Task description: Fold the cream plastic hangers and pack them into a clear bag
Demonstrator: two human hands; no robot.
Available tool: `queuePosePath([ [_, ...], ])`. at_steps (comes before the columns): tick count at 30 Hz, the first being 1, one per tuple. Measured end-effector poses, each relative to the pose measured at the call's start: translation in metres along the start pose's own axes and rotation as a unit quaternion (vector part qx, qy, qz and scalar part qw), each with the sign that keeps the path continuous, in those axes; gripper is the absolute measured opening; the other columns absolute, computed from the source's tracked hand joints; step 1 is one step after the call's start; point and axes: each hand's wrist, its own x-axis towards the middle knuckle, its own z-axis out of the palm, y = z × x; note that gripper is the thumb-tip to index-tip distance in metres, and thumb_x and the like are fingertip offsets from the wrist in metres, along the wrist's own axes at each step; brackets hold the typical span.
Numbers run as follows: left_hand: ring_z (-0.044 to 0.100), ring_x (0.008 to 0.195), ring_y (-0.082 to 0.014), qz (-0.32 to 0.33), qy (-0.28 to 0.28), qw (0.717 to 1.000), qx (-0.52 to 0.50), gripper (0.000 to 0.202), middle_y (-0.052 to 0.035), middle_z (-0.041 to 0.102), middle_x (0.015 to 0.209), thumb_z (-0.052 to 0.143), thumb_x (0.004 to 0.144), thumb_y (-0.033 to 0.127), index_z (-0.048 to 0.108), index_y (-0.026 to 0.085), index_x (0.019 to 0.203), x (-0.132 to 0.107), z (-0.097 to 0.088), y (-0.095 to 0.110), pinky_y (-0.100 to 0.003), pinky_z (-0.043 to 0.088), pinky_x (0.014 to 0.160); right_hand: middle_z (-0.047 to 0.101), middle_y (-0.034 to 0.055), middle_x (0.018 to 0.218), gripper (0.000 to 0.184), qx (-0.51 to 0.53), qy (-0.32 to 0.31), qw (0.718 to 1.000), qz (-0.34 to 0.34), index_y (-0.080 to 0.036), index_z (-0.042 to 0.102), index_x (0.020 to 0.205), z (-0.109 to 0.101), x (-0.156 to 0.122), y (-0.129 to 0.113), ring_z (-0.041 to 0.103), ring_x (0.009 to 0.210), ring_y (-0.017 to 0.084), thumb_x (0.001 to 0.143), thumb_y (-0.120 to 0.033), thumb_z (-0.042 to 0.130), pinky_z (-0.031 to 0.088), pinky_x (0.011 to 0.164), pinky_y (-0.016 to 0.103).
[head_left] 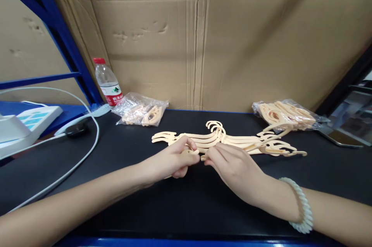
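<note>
My left hand [177,158] is closed, thumb and fingers pinching a cream plastic hanger piece whose end shows at the fingertips; most of it is hidden. Close beside it, my right hand [235,165] grips a cream hanger arm [271,135]. One end of that arm pokes out at the fingertips, and its long part slants up to the right behind the hand. The two held ends are nearly touching. Just behind both hands lies a row of several cream clothes hangers [203,137] with their hooks pointing away; the hands partly cover them.
Clear bags of hanger parts lie at the back left [142,111] and back right [287,113]. A red-capped water bottle [109,84] stands beside the left bag. A white cable [97,134] loops over the black table [174,212] at left. Behind rises a cardboard wall [151,45].
</note>
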Motion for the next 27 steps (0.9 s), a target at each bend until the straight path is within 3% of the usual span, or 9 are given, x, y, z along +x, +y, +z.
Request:
queuePosePath([
  [3, 0.031, 0.046, -0.0059, 0.045, 0.016, 0.996, 0.082, 0.028, 0.0124, 0.035, 0.057, 0.054, 0.075, 0.016, 0.031, 0.023, 0.09, -0.004, 0.001, -0.003, -0.017, 0.025, 0.044, 0.054, 0.001, 0.066, 0.021, 0.013, 0.002, 1.0, 0.008, -0.016, 0.051, 0.075, -0.001, 0.001, 0.002, 0.049, 0.06, 0.014, 0.093, -0.008, 0.043, 0.035, 0.056, 0.027],
  [9, 0.032, 0.042, -0.008, 0.107, 0.034, 0.977, 0.183, 0.011, 0.0127, 0.03, 0.052, 0.042, 0.089, 0.022, 0.031, 0.023, 0.09, -0.008, 0.003, -0.009, -0.018, 0.024, 0.04, 0.056, 0.0013, 0.066, 0.02, 0.03, -0.008, 0.999, 0.022, -0.017, 0.051, 0.075, -0.001, -0.001, 0.006, 0.052, 0.06, 0.015, 0.092, -0.01, 0.044, 0.037, 0.056, 0.026],
  [14, 0.049, 0.046, -0.0095, 0.154, 0.074, 0.955, 0.245, 0.008, 0.0091, 0.044, 0.056, 0.046, 0.089, 0.023, 0.039, 0.022, 0.088, -0.007, 0.004, -0.009, -0.019, 0.035, 0.044, 0.057, 0.0015, 0.067, 0.018, 0.043, -0.021, 0.998, 0.032, -0.017, 0.051, 0.076, -0.001, -0.002, 0.004, 0.053, 0.061, 0.015, 0.091, -0.009, 0.046, 0.039, 0.056, 0.026],
  [18, 0.053, 0.06, -0.0111, 0.243, 0.136, 0.896, 0.345, 0.006, 0.0027, 0.056, 0.069, 0.056, 0.084, 0.021, 0.051, 0.02, 0.08, -0.005, 0.002, -0.014, -0.021, 0.04, 0.054, 0.056, 0.0014, 0.066, 0.018, 0.04, -0.018, 0.998, 0.036, -0.017, 0.05, 0.075, -0.002, -0.003, 0.002, 0.053, 0.06, 0.015, 0.091, -0.011, 0.046, 0.039, 0.055, 0.026],
  [20, 0.055, 0.065, -0.0118, 0.267, 0.136, 0.882, 0.364, 0.002, 0.0004, 0.061, 0.077, 0.055, 0.085, 0.02, 0.056, 0.019, 0.084, -0.004, 0.001, -0.015, -0.022, 0.043, 0.059, 0.056, 0.0014, 0.066, 0.018, 0.038, -0.011, 0.999, 0.036, -0.018, 0.05, 0.074, -0.002, -0.003, 0.001, 0.053, 0.06, 0.015, 0.091, -0.012, 0.046, 0.039, 0.054, 0.026],
  [24, 0.06, 0.09, -0.0161, 0.311, 0.121, 0.864, 0.377, 0.012, -0.0047, 0.065, 0.099, 0.049, 0.091, 0.019, 0.061, 0.019, 0.09, -0.005, 0.001, -0.011, -0.027, 0.046, 0.079, 0.057, 0.0014, 0.067, 0.017, 0.047, 0.0, 0.998, 0.035, -0.017, 0.05, 0.076, -0.002, -0.003, 0.003, 0.053, 0.06, 0.015, 0.092, -0.012, 0.046, 0.038, 0.055, 0.026],
  [27, 0.061, 0.079, -0.015, 0.282, 0.102, 0.865, 0.402, 0.019, -0.0023, 0.066, 0.085, 0.043, 0.095, 0.023, 0.062, 0.02, 0.092, -0.007, 0.002, -0.008, -0.025, 0.045, 0.072, 0.057, 0.0018, 0.068, 0.017, 0.053, -0.009, 0.998, 0.037, -0.017, 0.051, 0.076, -0.002, -0.004, 0.003, 0.053, 0.062, 0.016, 0.092, -0.012, 0.046, 0.039, 0.057, 0.027],
])
